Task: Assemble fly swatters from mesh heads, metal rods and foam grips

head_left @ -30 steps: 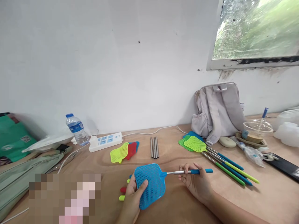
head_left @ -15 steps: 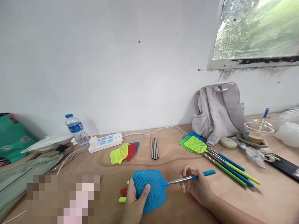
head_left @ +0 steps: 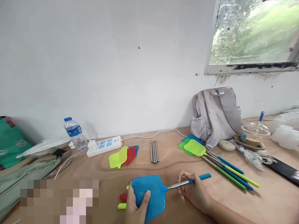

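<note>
A blue fly swatter (head_left: pixel 153 199) is held between both hands, its mesh head to the left and its metal rod to the right. My left hand (head_left: pixel 137 205) grips the head, thumb on the mesh. My right hand (head_left: pixel 193 189) is closed round the blue handle where it meets the rod. Behind the left hand poke out a red handle (head_left: pixel 123 197) and a yellow-green handle (head_left: pixel 122 206), partly hidden. Farther back lie loose swatter heads, yellow-green (head_left: pixel 117 158) and red (head_left: pixel 130 155), and several metal rods (head_left: pixel 154 152).
Swatters with rods and handles (head_left: pixel 230 169) lie in a fan on the right. Behind them stand a grey backpack (head_left: pixel 217 115) and a plastic cup (head_left: pixel 254 133); a black phone (head_left: pixel 283 169) lies nearby. A power strip (head_left: pixel 104 146) and water bottle (head_left: pixel 76 133) are at the left.
The whole scene sits slightly lower in view as the camera tilts. Both hands keep their hold on the blue fly swatter, with little other movement.
</note>
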Tool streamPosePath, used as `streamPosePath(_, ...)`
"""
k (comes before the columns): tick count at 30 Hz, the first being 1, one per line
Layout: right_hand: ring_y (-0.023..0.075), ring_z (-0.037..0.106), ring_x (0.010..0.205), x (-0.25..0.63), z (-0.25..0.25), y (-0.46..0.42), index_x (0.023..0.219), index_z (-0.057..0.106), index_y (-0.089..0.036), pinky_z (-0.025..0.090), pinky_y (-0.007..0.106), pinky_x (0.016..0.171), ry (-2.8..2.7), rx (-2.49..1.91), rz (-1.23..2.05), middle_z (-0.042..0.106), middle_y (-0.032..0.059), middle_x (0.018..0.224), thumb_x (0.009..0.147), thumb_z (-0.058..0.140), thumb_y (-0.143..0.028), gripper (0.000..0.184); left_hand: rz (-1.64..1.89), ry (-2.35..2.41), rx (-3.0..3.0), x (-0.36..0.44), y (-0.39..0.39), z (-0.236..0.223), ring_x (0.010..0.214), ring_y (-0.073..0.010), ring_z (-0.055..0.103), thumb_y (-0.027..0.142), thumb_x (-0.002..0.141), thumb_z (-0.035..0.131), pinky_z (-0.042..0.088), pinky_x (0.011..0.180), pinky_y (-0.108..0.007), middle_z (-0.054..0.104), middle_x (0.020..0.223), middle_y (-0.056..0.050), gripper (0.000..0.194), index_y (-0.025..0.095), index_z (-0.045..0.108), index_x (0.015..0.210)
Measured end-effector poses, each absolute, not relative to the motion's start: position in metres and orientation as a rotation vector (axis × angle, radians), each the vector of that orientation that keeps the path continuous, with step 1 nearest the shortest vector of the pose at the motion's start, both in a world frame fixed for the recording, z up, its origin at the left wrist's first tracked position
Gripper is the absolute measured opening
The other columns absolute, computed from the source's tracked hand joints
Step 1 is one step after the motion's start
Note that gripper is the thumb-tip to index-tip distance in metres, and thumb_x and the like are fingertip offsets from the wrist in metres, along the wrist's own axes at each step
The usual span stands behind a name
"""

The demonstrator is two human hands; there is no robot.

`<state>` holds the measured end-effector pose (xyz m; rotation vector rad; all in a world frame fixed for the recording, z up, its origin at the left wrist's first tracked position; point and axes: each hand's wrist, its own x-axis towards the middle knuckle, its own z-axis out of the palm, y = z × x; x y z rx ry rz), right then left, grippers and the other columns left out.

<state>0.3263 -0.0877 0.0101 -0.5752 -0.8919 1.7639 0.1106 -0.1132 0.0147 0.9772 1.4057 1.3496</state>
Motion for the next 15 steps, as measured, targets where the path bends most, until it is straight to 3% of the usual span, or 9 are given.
streamPosePath(3, 0.0078, 0.028, 0.031, 0.329, 0.006, -0.086, 0.069, 0.051, -0.019, 0.016, 0.018, 0.033, -0.912, -0.609, 1.771, 0.045, -0.003, 0.04, 0.069, 0.04, -0.042, 0.026, 1.376, 1.42, 0.975, 0.109, -0.112, 0.002, 0.117, -0.0301, 0.049, 0.049, 0.058, 0.071, 0.041, 0.097, -0.04, 0.059, 0.118, -0.013, 0.078, 0.02, 0.04, 0.124)
streamPosePath(5, 0.0057, 0.022, 0.031, 0.33, 0.005, -0.086, 0.068, 0.052, -0.018, 0.012, 0.018, 0.034, -0.911, -0.626, 1.784, 0.047, -0.0024, 0.04, 0.068, 0.04, -0.041, 0.026, 1.399, 1.403, 0.968, 0.11, -0.113, -0.001, 0.116, -0.0295, 0.05, 0.049, 0.06, 0.07, 0.041, 0.097, -0.039, 0.059, 0.118, -0.013, 0.077, 0.02, 0.04, 0.124)
streamPosePath(10, 0.0057, 0.019, 0.034, 0.329, 0.008, -0.088, 0.058, 0.05, -0.017, 0.012, 0.019, 0.036, -0.846, -0.63, 1.809, 0.042, -0.0021, 0.038, 0.068, 0.041, -0.04, 0.027, 1.371, 1.362, 0.935, 0.112, -0.123, 0.003, 0.109, -0.0299, 0.055, 0.045, 0.058, 0.073, 0.046, 0.091, -0.04, 0.064, 0.109, -0.009, 0.077, 0.023, 0.041, 0.124)
streamPosePath(15, 0.0053, 0.019, 0.035, 0.325, 0.008, -0.091, 0.051, 0.044, -0.018, 0.015, 0.018, 0.037, -0.818, -0.602, 1.732, 0.034, -0.005, 0.038, 0.067, 0.045, -0.038, 0.026, 1.418, 1.4, 0.96, 0.113, -0.119, 0.007, 0.114, -0.0286, 0.052, 0.046, 0.058, 0.073, 0.042, 0.095, -0.038, 0.059, 0.118, -0.013, 0.079, 0.019, 0.039, 0.125)
